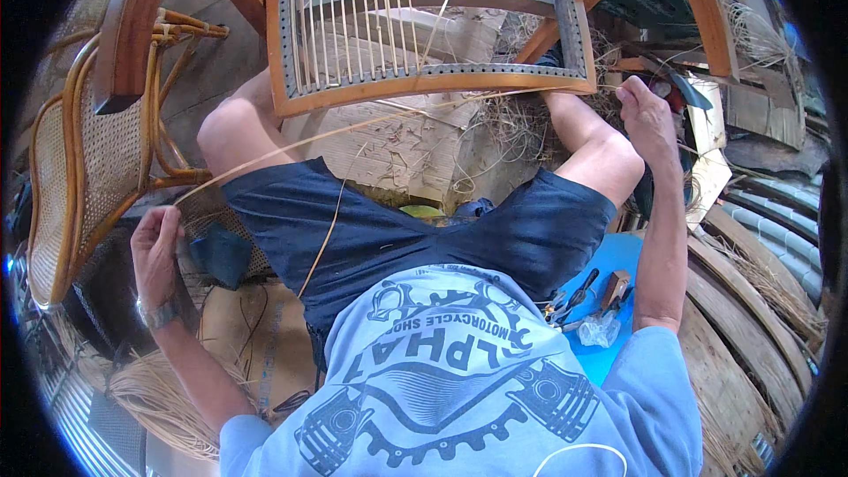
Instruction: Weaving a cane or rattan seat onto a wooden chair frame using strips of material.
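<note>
Left fingers: pinched shut on one end of the strand; the left hand (155, 256) is out past the frame's near left corner, on the wearer's side.
Right fingers: closed on the strand near its other end, the tip hidden; the right hand (650, 119) is just beside the frame's near right corner.
Strand (375, 121): drawn out between the hands, slightly bowed; its long axis slants from the wearer's side, left of the frame, up to the frame's near right corner, where it passes over the near rail; whether it touches there I cannot tell.
Frame (433, 82): wooden, its rim lined with holes, near rail above the knees.
Strung canes (386, 13): in the frame's left and middle part, mostly side by side, pointing away from the wearer; one at their right leans rightward.
Loose strand (331, 223): nearer the wearer than the frame, across the shorts (389, 238), lengthwise to the body.
Chair (110, 155): woven, left of the frame.
Pliers (558, 307): nearer than the frame's right corner, by a blue surface (618, 256).
</note>
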### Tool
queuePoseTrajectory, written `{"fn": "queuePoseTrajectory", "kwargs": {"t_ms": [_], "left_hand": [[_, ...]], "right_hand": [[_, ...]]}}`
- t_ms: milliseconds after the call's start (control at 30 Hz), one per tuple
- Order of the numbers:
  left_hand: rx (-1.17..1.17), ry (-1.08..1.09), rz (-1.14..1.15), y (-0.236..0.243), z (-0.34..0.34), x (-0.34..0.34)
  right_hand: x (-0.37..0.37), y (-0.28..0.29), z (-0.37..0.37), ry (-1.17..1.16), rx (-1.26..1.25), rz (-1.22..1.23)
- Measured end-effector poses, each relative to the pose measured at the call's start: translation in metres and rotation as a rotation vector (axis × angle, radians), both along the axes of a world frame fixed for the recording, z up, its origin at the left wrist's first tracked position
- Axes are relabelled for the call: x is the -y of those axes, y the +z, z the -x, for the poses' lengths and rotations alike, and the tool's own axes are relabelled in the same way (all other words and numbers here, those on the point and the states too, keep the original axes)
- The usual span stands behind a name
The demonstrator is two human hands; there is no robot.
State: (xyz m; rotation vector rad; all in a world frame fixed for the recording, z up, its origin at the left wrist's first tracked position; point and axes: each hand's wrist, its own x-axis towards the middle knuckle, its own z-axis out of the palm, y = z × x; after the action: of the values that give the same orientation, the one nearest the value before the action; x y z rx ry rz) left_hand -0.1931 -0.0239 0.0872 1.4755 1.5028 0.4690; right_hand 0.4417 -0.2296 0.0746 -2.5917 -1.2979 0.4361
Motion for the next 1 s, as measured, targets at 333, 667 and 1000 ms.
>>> {"fn": "queuePoseTrajectory", "kwargs": {"t_ms": [333,667,1000], "left_hand": [[-0.206,0.119,0.073,-0.013,0.108,0.009],[0.263,0.354,0.099,0.003,0.131,0.006],[0.177,0.537,-0.046,0.071,0.209,0.021]], "right_hand": [[0.020,-0.018,0.026,-0.014,-1.267,-0.158],[0.041,-0.035,0.072,0.074,-0.897,0.224],[-0.030,-0.055,0.136,0.086,-1.256,0.194]]}}
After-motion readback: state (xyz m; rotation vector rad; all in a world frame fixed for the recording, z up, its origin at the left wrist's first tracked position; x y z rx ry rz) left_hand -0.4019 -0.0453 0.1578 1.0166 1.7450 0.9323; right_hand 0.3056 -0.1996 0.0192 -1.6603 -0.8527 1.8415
